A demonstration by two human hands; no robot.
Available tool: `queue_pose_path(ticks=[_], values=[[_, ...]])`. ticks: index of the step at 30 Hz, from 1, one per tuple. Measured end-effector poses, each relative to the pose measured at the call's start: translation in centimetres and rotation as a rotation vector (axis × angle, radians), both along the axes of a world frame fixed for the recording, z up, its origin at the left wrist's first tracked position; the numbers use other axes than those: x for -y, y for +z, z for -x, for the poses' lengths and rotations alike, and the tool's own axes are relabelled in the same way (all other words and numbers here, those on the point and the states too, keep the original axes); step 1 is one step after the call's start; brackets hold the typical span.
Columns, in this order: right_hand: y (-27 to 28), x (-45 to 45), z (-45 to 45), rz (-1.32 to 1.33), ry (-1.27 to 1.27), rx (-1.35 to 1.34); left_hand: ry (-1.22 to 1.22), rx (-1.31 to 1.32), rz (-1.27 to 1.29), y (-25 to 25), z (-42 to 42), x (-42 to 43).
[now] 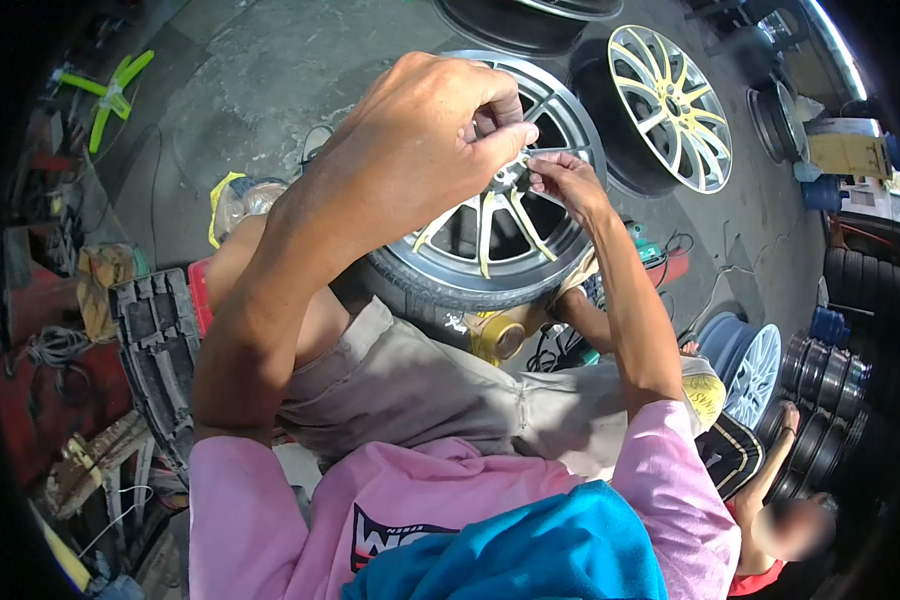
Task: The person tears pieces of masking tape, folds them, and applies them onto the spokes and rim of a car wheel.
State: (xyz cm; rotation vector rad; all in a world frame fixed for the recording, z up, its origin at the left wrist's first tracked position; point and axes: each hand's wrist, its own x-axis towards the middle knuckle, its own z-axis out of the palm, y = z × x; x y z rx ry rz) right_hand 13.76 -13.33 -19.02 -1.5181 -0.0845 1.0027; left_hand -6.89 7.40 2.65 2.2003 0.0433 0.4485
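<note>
A wheel with a tire [450, 292] lies face up in front of my knees. Its grey spokes carry pale yellowish strips [486, 235] that look like masking tape. My left hand [445, 115] is over the wheel, thumb and forefinger pinched near the hub, the other fingers curled in. Just to its right, my right hand [565, 182] also pinches with thumb and forefinger, close to the left fingertips. A tiny pale bit shows between the two hands, too small to name. The left hand and forearm cover the wheel's upper left part.
A second rim [673, 105] with yellowish spokes leans at the upper right. A yellow roll [501, 338] is below the wheel. A green power tool [646, 246] and cords lie to the right. A blue-grey rim [750, 372] and a person in red [760, 575] are at lower right.
</note>
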Motion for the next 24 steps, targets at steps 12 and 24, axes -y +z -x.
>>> queue_pose_path(ticks=[12, 24], values=[[3.1, 2.5, 1.2, 0.413, 0.189, 0.781, -0.012, 0.007, -0.097, -0.4, -0.2, -0.2], [4.6, 5.6, 4.2, 0.365, 0.813, 0.235, -0.067, -0.141, -0.095, -0.3, 0.0, -0.2]])
